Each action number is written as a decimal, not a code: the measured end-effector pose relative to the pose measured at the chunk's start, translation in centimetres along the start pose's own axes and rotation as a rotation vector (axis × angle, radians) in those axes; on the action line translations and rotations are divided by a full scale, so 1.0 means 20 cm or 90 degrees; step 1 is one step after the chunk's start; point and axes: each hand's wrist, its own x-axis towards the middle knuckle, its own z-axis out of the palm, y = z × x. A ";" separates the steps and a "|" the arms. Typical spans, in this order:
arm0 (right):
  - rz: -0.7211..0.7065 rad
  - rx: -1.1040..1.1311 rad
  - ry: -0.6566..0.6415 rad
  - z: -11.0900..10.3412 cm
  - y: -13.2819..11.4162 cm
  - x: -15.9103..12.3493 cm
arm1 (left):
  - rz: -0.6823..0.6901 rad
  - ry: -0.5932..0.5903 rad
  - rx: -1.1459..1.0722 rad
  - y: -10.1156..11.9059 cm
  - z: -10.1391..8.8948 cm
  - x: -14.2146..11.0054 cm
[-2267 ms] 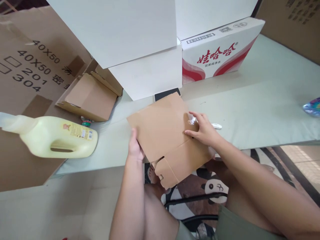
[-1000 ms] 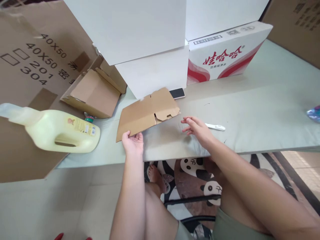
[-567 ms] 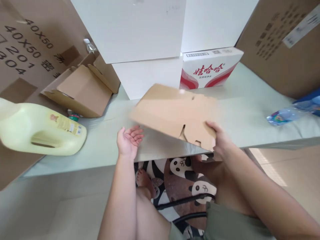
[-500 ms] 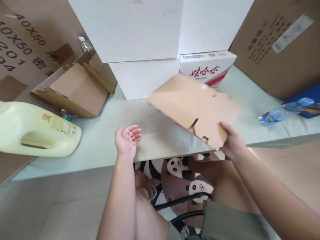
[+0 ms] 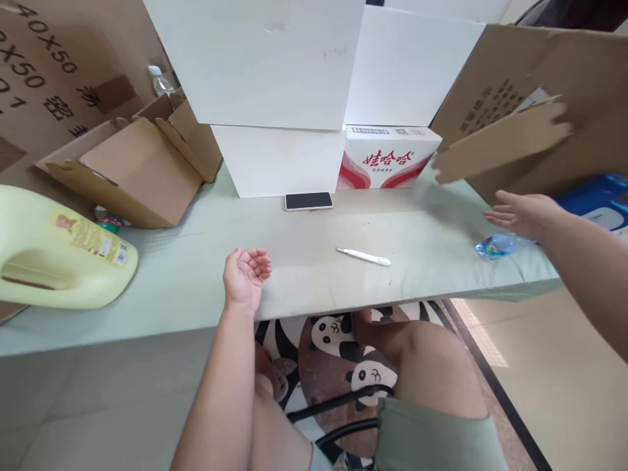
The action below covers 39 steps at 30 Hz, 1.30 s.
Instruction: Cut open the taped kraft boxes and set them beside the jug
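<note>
Over the right end of the table, a flat piece of brown cardboard with notched ends is tilted in the air, its edges slightly blurred. My right hand is just below and to the right of it, fingers stretched out and apart from it. My left hand rests palm up near the front edge, fingers loosely curled and holding nothing. Between the hands lies a slim white pen-like tool with a narrow tip. A smartphone with a dark screen lies behind it, against the white boxes.
White boxes and a red-and-white printed carton line the back. At left stand a pale yellow jug and an open brown box. A clear bottle and a blue container are at right, before a large carton.
My right hand has swung right and let go of the cardboard, which is now apart from it. The white tool and smartphone have come into sight. My left hand stays nearly still.
</note>
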 end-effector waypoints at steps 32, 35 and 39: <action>0.028 -0.109 -0.105 0.52 0.12 0.01 | 0.018 -0.003 -0.077 0.04 -0.07 0.07; 0.043 -0.113 -0.038 0.44 0.08 0.18 | 0.018 -0.009 -0.073 0.01 -0.01 0.08; 0.048 -0.125 0.032 0.40 0.05 0.44 | 0.040 -0.022 -0.119 -0.03 0.07 0.12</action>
